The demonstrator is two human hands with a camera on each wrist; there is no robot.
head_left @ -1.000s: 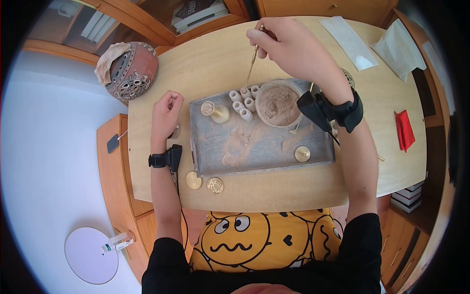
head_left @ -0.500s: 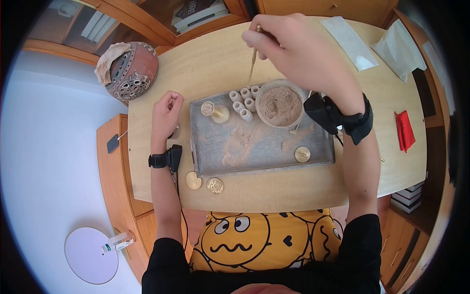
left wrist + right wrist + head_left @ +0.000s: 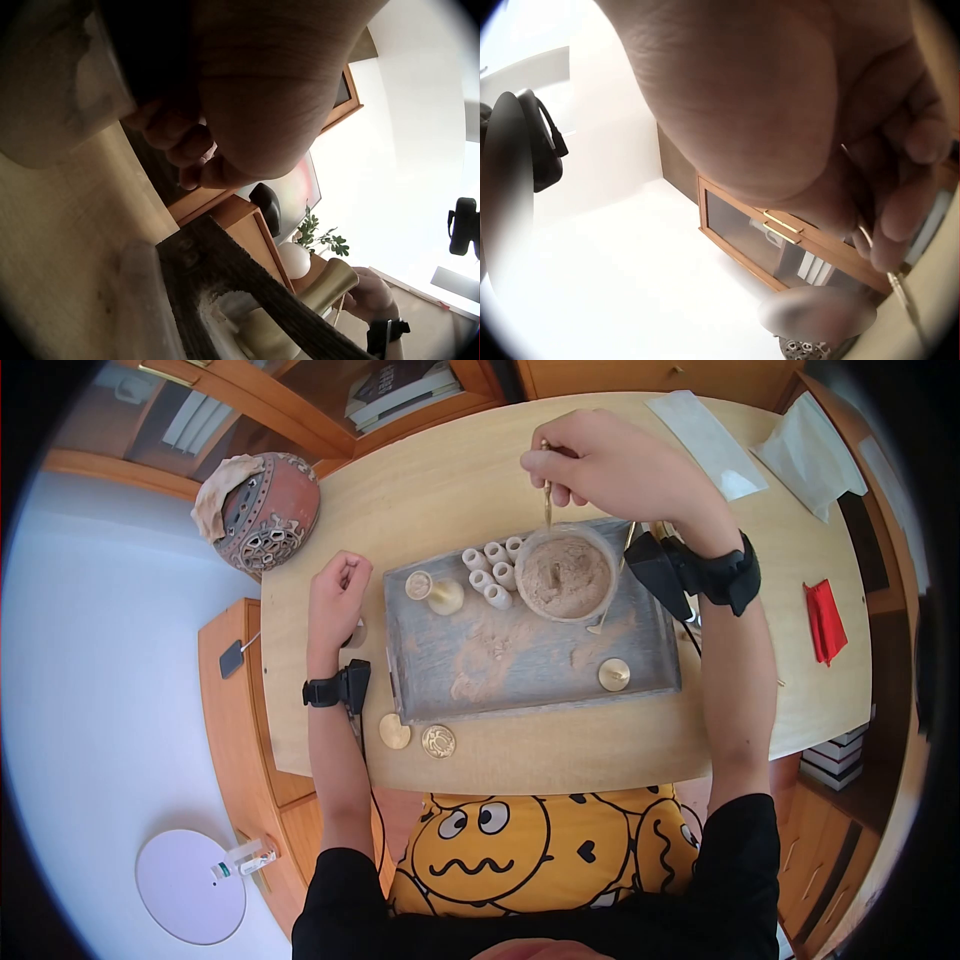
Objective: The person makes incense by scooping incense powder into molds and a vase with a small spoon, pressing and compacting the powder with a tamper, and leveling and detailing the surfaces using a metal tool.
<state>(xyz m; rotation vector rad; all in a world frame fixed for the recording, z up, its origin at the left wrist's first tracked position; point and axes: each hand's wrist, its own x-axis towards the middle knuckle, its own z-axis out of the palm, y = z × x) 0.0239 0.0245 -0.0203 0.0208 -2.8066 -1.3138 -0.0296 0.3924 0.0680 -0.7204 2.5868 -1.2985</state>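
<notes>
My right hand (image 3: 600, 460) pinches a slender brass stick (image 3: 548, 508) upright, its lower end at the far rim of a round bowl (image 3: 552, 617). Pinkish-brown powder (image 3: 572, 565) with a hollow in its middle fills the bowl. Several pale, hollow tubes (image 3: 502, 575) stand close together left of it. To the left of the tray (image 3: 430, 675), my left hand (image 3: 338, 600) rests with loosely curled fingers and holds nothing, beside a small clear container (image 3: 357, 633). In the left wrist view, a flared brass vase (image 3: 330, 289) rises beyond the tray's dark edge.
Powder is scattered over the tray, where a knobbed brass lid (image 3: 614, 675) lies. Two brass discs (image 3: 394, 732) sit in front. A red pouch (image 3: 826, 623) lies right, white paper (image 3: 708, 445) and a plastic bag (image 3: 812, 455) far right. A patterned pot (image 3: 285, 505) stands far left.
The brass stick's lower end has lifted off the back tubes and moved right to the bowl's rim, with my right hand shifting right. My left hand has stayed in place.
</notes>
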